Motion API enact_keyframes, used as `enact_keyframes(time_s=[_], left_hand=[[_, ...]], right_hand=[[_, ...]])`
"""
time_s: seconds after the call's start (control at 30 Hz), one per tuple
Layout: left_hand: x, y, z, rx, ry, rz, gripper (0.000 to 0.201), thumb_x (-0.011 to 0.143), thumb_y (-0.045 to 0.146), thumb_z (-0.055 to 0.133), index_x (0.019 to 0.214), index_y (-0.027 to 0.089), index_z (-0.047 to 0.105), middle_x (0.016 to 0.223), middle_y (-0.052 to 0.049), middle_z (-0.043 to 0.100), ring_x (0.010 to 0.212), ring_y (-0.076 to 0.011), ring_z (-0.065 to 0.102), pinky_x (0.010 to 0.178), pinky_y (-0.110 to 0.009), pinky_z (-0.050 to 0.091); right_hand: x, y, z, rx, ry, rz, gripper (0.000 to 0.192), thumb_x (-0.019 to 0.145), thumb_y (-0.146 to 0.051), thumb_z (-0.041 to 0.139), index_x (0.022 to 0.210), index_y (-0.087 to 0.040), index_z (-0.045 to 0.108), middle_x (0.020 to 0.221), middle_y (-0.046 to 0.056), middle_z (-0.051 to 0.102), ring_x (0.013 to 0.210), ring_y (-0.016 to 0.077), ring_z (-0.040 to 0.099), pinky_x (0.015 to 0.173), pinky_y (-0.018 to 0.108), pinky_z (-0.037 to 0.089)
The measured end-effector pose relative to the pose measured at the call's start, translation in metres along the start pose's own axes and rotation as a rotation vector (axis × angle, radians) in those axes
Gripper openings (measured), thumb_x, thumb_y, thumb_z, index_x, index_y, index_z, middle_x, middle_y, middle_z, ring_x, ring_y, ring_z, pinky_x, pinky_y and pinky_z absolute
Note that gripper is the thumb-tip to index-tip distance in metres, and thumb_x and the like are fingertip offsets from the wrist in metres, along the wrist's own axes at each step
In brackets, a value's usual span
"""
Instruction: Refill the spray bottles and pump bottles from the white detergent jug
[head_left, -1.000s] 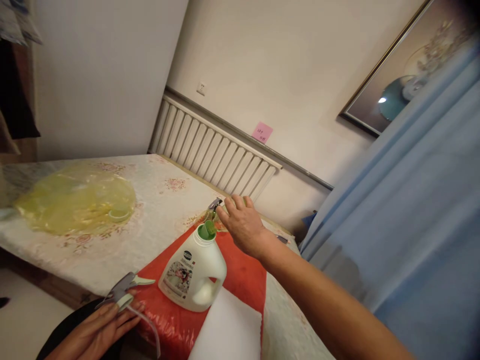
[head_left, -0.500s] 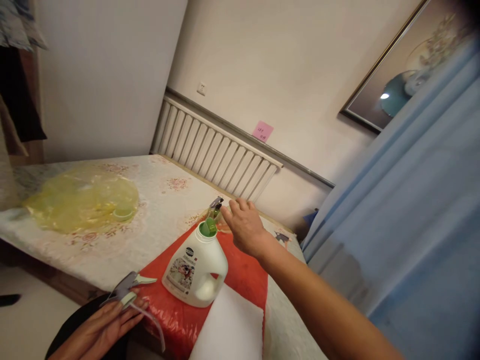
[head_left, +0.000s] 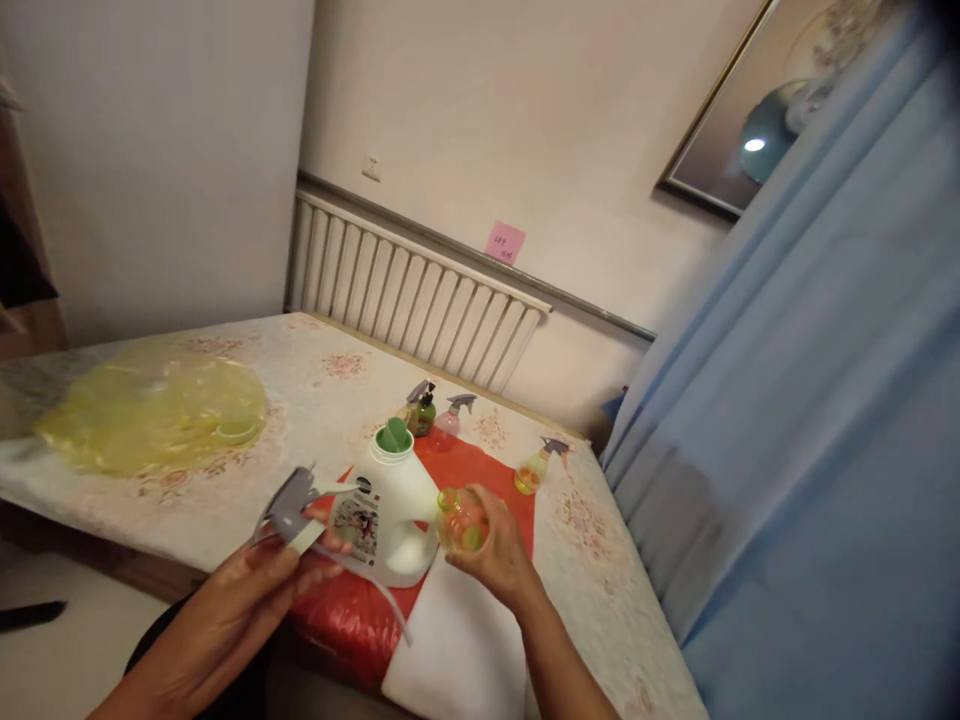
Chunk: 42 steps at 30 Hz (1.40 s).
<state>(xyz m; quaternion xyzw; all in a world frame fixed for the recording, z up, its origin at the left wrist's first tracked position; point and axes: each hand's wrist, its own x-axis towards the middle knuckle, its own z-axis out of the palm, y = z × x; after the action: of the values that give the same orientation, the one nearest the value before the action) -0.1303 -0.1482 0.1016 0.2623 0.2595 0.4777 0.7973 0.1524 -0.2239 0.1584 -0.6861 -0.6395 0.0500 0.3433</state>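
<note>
Right grip (head_left: 491, 550) clasps small bottle (head_left: 461, 518); left grip (head_left: 247, 590) holds spray head (head_left: 289, 505) beside it.

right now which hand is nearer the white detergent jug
Left. The left hand, holding the grey spray trigger, reaches the white detergent jug; the right hand, holding a small bottle, sits just right of it.

jug (head_left: 390, 510) between hands (three bottles (head_left: 448, 425) behind)

Grey spray trigger head (head_left: 289, 505) with white lever and clear dip tube trailing down-right, held above table edge, off any bottle. Small clear bottle (head_left: 463, 518), open green-rimmed neck, orange-tinted, tilted, held beside white jug.
</note>
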Motion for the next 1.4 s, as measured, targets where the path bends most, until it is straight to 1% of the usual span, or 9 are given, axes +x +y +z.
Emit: enact_keyframes(time_s=[0.17, 0.27, 0.37, 0.5, 0.63, 0.8, 1.07, 1.23, 1.4], left_hand=[[-0.009, 0.004, 0.068, 0.077, -0.057, 0.205, 0.046, 0.069, 0.02, 0.082, 0.113, 0.018, 0.069, 0.102, -0.01, 0.076, 0.105, -0.0405, 0.067, 0.092, -0.048, 0.057], [-0.01, 0.004, 0.09, 0.123, -0.076, 0.307, 0.048, 0.067, 0.023, 0.085, 0.112, 0.017, 0.069, 0.1, -0.009, 0.076, 0.106, -0.0406, 0.066, 0.094, -0.047, 0.056], [-0.01, 0.002, 0.102, 0.135, -0.1, 0.33, 0.048, 0.069, 0.022, 0.083, 0.115, 0.016, 0.067, 0.1, -0.009, 0.076, 0.104, -0.0375, 0.068, 0.098, -0.047, 0.053], [-0.008, -0.005, 0.104, 0.234, -0.065, 0.331, 0.045, 0.071, 0.019, 0.082, 0.114, 0.017, 0.067, 0.1, -0.009, 0.076, 0.106, -0.0365, 0.068, 0.103, -0.047, 0.048], [-0.004, -0.014, 0.097, 0.263, -0.047, 0.318, 0.045, 0.07, 0.014, 0.082, 0.113, 0.016, 0.068, 0.109, -0.01, 0.075, 0.116, -0.0373, 0.062, 0.11, -0.044, 0.04], [-0.002, -0.022, 0.091, 0.498, -0.108, 0.352, 0.052, 0.069, 0.027, 0.084, 0.117, 0.018, 0.066, 0.104, -0.01, 0.076, 0.111, -0.0375, 0.065, 0.106, -0.044, 0.042], [-0.014, -0.035, 0.113, 0.856, -0.253, 0.353, 0.044, 0.071, 0.047, 0.077, 0.106, 0.022, 0.067, 0.108, -0.008, 0.075, 0.106, -0.0326, 0.065, 0.095, -0.042, 0.051], [-0.006, -0.056, 0.113, 0.79, -0.31, 0.273, 0.042, 0.069, 0.046, 0.078, 0.103, 0.022, 0.071, 0.103, -0.006, 0.075, 0.108, -0.0329, 0.064, 0.096, -0.041, 0.05], [0.005, -0.069, 0.107, 0.715, -0.301, 0.199, 0.04, 0.071, 0.042, 0.077, 0.104, 0.022, 0.071, 0.104, -0.006, 0.074, 0.112, -0.0318, 0.061, 0.099, -0.042, 0.047]], right_hand=[[-0.041, 0.009, 0.008, 0.033, 0.017, 0.138, 0.083, 0.057, -0.016, 0.082, 0.132, -0.025, 0.05, 0.129, 0.009, 0.061, 0.121, 0.0324, 0.057, 0.098, 0.046, 0.051], [-0.06, 0.021, 0.016, 0.091, 0.014, 0.167, 0.088, 0.053, -0.015, 0.083, 0.133, -0.025, 0.048, 0.13, 0.008, 0.06, 0.12, 0.0304, 0.057, 0.099, 0.044, 0.05], [-0.073, 0.031, 0.019, 0.173, 0.019, 0.191, 0.089, 0.052, -0.013, 0.083, 0.133, -0.025, 0.048, 0.132, 0.008, 0.058, 0.122, 0.028, 0.056, 0.102, 0.04, 0.048], [-0.083, 0.035, 0.015, 0.233, 0.027, 0.225, 0.089, 0.052, -0.01, 0.081, 0.133, -0.026, 0.048, 0.135, 0.007, 0.057, 0.125, 0.0276, 0.053, 0.103, 0.041, 0.047], [-0.087, 0.034, 0.01, 0.259, 0.033, 0.236, 0.09, 0.052, -0.01, 0.081, 0.133, -0.027, 0.048, 0.134, 0.007, 0.057, 0.125, 0.0281, 0.053, 0.104, 0.042, 0.046], [-0.089, 0.033, 0.009, 0.259, 0.036, 0.264, 0.09, 0.051, -0.009, 0.081, 0.133, -0.025, 0.049, 0.133, 0.008, 0.057, 0.125, 0.0289, 0.053, 0.104, 0.042, 0.046], [-0.09, 0.031, 0.016, 0.286, 0.037, 0.282, 0.095, 0.047, -0.01, 0.084, 0.134, -0.021, 0.049, 0.131, 0.009, 0.056, 0.123, 0.03, 0.052, 0.104, 0.042, 0.044], [-0.087, 0.019, 0.019, 0.321, 0.032, 0.231, 0.096, 0.047, -0.011, 0.085, 0.135, -0.021, 0.048, 0.131, 0.01, 0.056, 0.122, 0.0303, 0.053, 0.102, 0.042, 0.044], [-0.084, 0.0, 0.015, 0.32, 0.034, 0.223, 0.089, 0.047, -0.011, 0.084, 0.13, -0.018, 0.051, 0.124, 0.011, 0.06, 0.114, 0.0304, 0.057, 0.095, 0.041, 0.048]])
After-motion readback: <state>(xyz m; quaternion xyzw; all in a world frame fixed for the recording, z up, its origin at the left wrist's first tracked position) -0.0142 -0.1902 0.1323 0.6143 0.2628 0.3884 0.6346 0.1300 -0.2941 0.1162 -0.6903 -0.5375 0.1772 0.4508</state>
